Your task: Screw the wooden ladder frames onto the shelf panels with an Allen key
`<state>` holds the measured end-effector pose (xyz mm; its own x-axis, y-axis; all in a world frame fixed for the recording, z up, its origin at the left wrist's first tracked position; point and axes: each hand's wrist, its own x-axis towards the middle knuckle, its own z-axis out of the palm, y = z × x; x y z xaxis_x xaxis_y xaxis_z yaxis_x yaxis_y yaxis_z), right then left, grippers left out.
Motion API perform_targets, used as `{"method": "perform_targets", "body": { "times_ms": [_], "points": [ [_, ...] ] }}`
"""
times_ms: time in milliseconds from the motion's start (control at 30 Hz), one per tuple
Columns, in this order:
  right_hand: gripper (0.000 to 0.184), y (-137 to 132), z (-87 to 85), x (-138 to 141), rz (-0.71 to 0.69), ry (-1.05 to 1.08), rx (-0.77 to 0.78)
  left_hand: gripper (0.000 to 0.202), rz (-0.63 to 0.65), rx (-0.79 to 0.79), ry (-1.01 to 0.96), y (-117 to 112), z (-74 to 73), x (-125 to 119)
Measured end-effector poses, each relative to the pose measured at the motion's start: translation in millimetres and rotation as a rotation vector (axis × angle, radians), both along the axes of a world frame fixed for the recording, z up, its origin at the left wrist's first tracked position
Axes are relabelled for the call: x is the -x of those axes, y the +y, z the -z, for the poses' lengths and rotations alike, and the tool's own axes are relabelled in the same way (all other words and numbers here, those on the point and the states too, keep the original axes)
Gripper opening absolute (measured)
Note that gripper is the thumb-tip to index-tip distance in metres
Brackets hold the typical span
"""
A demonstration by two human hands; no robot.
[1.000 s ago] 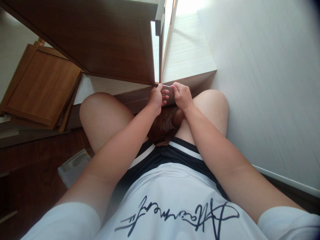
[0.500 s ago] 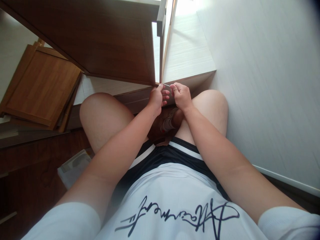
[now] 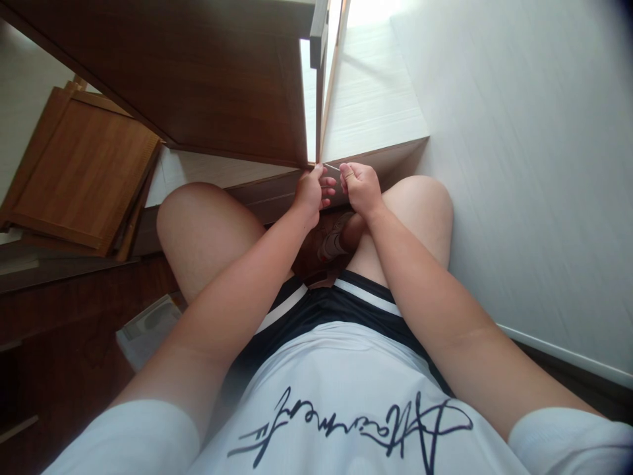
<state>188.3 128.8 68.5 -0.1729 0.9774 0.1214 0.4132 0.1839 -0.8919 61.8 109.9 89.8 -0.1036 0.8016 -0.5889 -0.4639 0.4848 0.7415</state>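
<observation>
My right hand (image 3: 360, 189) is closed on a thin, light metal rod (image 3: 331, 167), which looks like a hex key or slim screwdriver shaft. Its far end meets the lower corner of a brown wooden frame (image 3: 319, 119). At that same corner, the thumb and forefinger of my left hand (image 3: 312, 192) pinch the frame's edge beside the rod's tip, while the other fingers hang loosely curled. What lies under the left thumb is hidden. A large dark brown panel (image 3: 232, 99), joined to the frame, rises to the left of the corner.
Brown wooden panels (image 3: 82, 171) lean stacked at the left. A pale ledge (image 3: 376, 99) runs behind my hands, and a pale upright board (image 3: 529, 185) stands close on my right. A clear plastic box (image 3: 148, 330) sits on the dark floor (image 3: 64, 330) by my left leg.
My right hand has shifted very slightly to the right, and its fingers have turned a little around the rod. The left hand and the wooden frame hold nearly still.
</observation>
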Motion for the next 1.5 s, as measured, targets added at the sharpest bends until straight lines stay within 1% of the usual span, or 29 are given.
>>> {"method": "perform_targets", "body": {
  "times_ms": [233,333,400,500,633,700,833,933,1000,1067,1100,1167,1333,1400,1500],
  "points": [
    [0.053,-2,-3.0,-3,-0.016,-0.119,-0.073,0.029,-0.009,0.005,-0.008,1,-0.5,0],
    [0.053,-3,-4.8,-3,-0.023,-0.12,-0.081,0.029,-0.014,0.01,-0.013,1,-0.6,0],
    [0.052,-3,-5.8,-2,-0.02,-0.092,-0.059,0.028,-0.016,0.012,-0.016,1,-0.5,0],
    [0.052,-4,-6.1,1,0.003,0.026,0.071,0.027,-0.019,0.004,-0.015,1,-0.2,0],
    [0.052,-4,-4.7,9,0.028,0.301,0.355,0.027,-0.022,0.002,-0.014,1,0.2,0],
    [0.051,-4,-4.1,12,0.03,0.408,0.466,0.028,-0.02,0.008,-0.017,1,0.3,0],
    [0.051,-2,-4.1,12,0.019,0.539,0.616,0.028,-0.031,0.027,-0.047,1,1.0,0],
    [0.053,0,-4.9,10,-0.025,0.598,0.727,0.028,-0.036,0.024,-0.073,1,2.5,0],
    [0.055,1,-5.4,10,-0.047,0.616,0.769,0.028,-0.033,0.013,-0.075,1,3.4,0],
    [0.056,1,-5.5,10,-0.045,0.595,0.758,0.028,-0.029,0.006,-0.069,1,3.9,0],
    [0.056,0,-5.4,10,-0.035,0.567,0.729,0.028,-0.029,0.007,-0.067,1,3.8,0],
    [0.055,-1,-5.1,11,-0.007,0.484,0.62,0.028,-0.033,0.014,-0.073,1,3.0,0],
    [0.053,-5,-5.4,9,0.005,0.239,0.263,0.025,-0.046,0.017,-0.104,1,-2.1,0],
    [0.053,-5,-6.4,6,-0.001,0.132,0.173,0.026,-0.043,0.027,-0.116,1,-4.7,0],
    [0.053,-6,-8.2,3,-0.001,0.017,0.096,0.027,-0.034,0.044,-0.129,0,-7.3,0]
  ]
}}
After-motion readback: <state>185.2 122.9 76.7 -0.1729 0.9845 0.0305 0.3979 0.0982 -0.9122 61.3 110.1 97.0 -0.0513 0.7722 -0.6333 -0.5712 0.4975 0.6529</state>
